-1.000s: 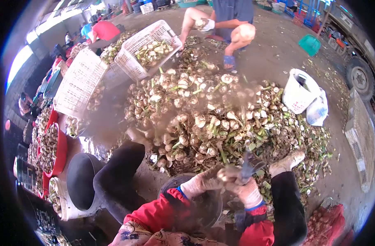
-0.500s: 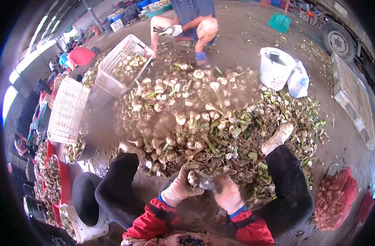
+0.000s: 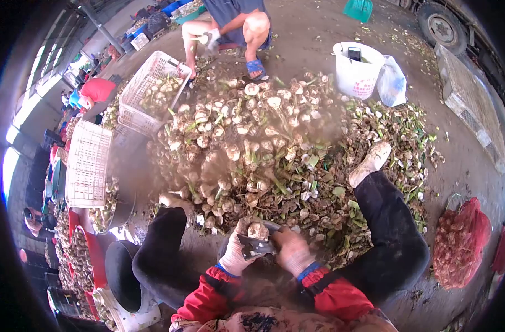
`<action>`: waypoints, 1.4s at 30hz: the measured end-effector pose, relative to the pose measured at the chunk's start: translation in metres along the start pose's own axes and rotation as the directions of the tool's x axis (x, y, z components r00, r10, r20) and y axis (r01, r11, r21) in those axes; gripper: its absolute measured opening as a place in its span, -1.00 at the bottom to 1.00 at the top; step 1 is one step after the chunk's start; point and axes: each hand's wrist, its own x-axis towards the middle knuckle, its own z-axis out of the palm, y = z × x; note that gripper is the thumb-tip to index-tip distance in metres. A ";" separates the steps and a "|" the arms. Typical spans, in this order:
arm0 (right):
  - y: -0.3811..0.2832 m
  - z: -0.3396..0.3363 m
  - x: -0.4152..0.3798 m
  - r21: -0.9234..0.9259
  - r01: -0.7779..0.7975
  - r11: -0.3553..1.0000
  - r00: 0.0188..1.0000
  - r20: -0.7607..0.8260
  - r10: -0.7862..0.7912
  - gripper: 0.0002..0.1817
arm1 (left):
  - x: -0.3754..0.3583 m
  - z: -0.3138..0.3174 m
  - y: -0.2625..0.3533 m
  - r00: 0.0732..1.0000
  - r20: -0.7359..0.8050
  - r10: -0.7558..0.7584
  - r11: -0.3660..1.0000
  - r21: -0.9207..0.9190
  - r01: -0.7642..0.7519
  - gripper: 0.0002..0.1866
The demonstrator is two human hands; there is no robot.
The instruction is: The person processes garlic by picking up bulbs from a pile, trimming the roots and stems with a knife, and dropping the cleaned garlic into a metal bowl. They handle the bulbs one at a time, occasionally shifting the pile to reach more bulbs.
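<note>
A garlic bulb [image 3: 258, 231] sits in my gloved left hand [image 3: 237, 250], root side up, with the fingers wrapped round it. My gloved right hand [image 3: 292, 250] is closed on a metal blade tool [image 3: 256, 247], whose flat dark blade lies against the near side of the bulb. Both hands are close together, low in the middle of the view, between my legs. Just beyond them spreads a large pile of garlic bulbs [image 3: 236, 149] with stalks, and cut leaves and trimmings [image 3: 341, 193] lie to its right.
Across the pile a person [image 3: 230, 27] sits low. White crates [image 3: 89, 166] stand left, a white bucket [image 3: 358, 74] with a phone on top at the back right. A red net sack [image 3: 461, 243] lies right, a black bucket [image 3: 122, 276] near my left leg, a truck wheel [image 3: 443, 29] at upper right.
The blade has moved left across the bulb's near side, and the bulb now shows its root side. My right hand has shifted slightly left and up. The whole view has tilted down.
</note>
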 end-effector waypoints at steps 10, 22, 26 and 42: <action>0.016 0.017 0.010 0.126 0.042 0.991 0.992 -0.124 -0.026 -0.72 | 0.012 -0.007 -0.012 0.968 -0.064 -0.243 0.888 -0.416 0.195 -0.42; 0.060 0.045 0.029 0.602 -0.083 0.794 0.769 -0.468 0.436 -0.76 | 0.019 -0.065 -0.012 0.930 -0.001 0.368 0.928 -0.067 -0.367 -0.65; 0.036 0.063 0.024 0.528 0.262 0.808 0.867 -0.497 0.044 -0.66 | -0.009 0.012 0.034 0.934 -0.322 0.153 0.927 -0.282 -0.249 -0.71; 0.082 0.082 0.041 0.582 -0.346 0.736 0.804 -0.221 0.552 -0.84 | 0.004 0.008 0.008 0.973 -0.227 0.040 0.935 -0.336 -0.117 -0.58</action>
